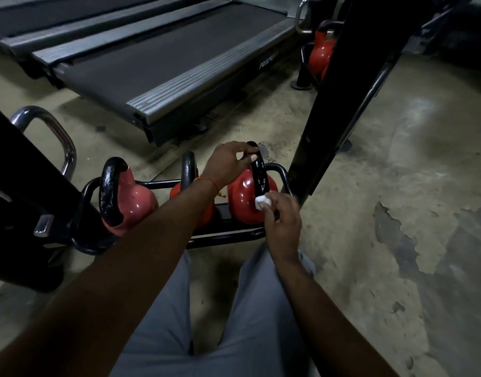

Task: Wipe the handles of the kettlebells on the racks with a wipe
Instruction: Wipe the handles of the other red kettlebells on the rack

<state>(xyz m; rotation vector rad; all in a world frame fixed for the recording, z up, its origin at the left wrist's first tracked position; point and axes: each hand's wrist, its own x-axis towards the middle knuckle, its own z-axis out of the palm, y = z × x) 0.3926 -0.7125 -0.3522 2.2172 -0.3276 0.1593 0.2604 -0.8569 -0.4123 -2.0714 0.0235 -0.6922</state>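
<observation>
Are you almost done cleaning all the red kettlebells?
Nothing shows which are finished. Now the left hand grips the right kettlebell's handle while the right hand presses the wipe low on it. Maybe left: the left kettlebell, middle kettlebell and far kettlebell.

treadmill (pixel 163 63) top left | worn concrete floor (pixel 397 186) right | grey trousers (pixel 261 308) bottom

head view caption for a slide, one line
Left hand grips the handle of the rightmost kettlebell on the rack while the right hand holds a white wipe to the handle's base
</observation>
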